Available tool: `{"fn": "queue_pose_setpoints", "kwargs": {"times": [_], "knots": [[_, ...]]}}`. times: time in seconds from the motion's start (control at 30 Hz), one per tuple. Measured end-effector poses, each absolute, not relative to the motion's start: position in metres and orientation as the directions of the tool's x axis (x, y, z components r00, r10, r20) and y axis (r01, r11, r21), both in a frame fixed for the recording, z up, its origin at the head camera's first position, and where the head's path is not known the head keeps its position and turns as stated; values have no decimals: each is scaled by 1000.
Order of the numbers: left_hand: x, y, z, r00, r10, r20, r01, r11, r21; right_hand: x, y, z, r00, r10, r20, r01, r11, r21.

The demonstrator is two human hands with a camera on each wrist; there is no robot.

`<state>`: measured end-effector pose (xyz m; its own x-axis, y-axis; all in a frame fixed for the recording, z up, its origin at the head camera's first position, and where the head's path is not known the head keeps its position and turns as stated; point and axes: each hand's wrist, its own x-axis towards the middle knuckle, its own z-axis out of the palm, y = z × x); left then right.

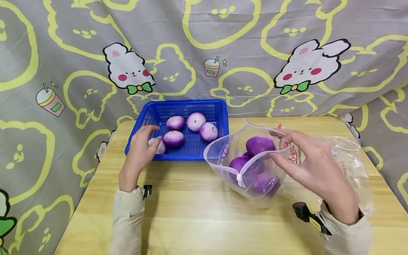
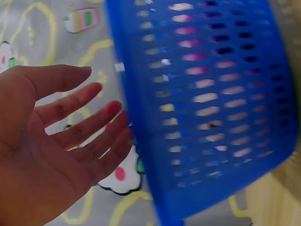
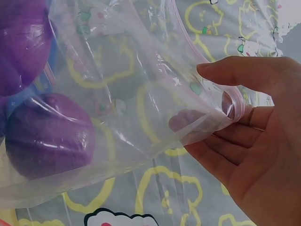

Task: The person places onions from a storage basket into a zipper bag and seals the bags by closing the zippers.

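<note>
1. Bag stands on the table beside the basket, darker onions inside probably weighting its base.
2. Right hand grips the bag's rim, thumb and finger spread; presumably keeps the mouth wide.
3. Left hand: fingers parted, over the basket's left side, by paler onions. Contact: can't tell.
4. Basket walls likely stop the five paler ones rolling.
</note>
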<state>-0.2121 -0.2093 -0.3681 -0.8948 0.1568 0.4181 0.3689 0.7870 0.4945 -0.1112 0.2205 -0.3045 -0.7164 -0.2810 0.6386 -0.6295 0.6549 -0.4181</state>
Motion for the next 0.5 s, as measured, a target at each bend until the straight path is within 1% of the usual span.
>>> {"fn": "queue_pose_setpoints", "kwargs": {"times": [0.23,0.43,0.5], "knots": [[-221,-222,-387,-933,120,338,276,842,463,-112,218,-308,-703,-295,648,-655,625,-425],[-222,-232,-392,-951,102,290,232,859,456,-112,215,-308,-699,-313,643,-660,629,-411],[-223,-233,-393,-957,90,275,208,875,437,-112,215,-308,-700,-317,641,-661,627,-412]]}}
